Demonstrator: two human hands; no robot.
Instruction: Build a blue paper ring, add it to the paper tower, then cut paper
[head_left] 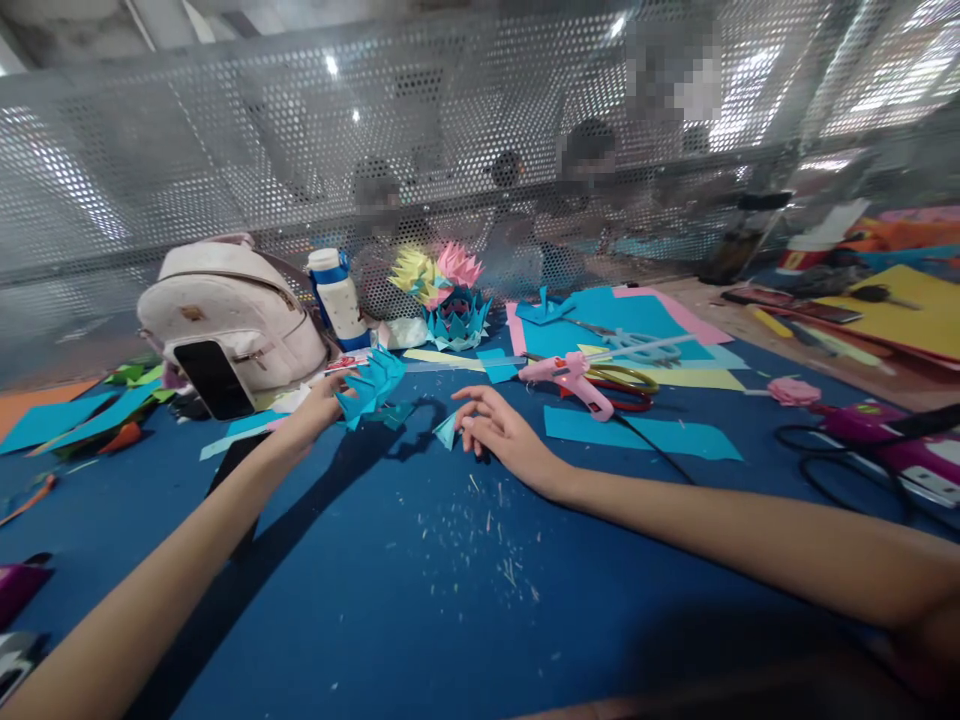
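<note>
A blue folded-paper flower (373, 388) with pointed petals is held in my left hand (324, 400), its fingers wrapped at the flower's left side and partly hidden by it. My right hand (499, 430) hovers low over the blue table with fingers loosely curved and apart. Just beyond its fingertips is a small light-blue folded paper triangle (446, 431); whether they touch I cannot tell. To the right of that hand lies a pink hot glue gun (570, 378) with a glue stick in its back.
Behind stand a white backpack (232, 300), a phone (214, 380), a bottle (337, 295) and finished paper flowers (457, 318). Scissors (637, 345) rest on blue paper sheets (637, 310). A purple power strip (885, 440) with black cable is at right. Paper scraps (487, 530) dot the table (390, 630).
</note>
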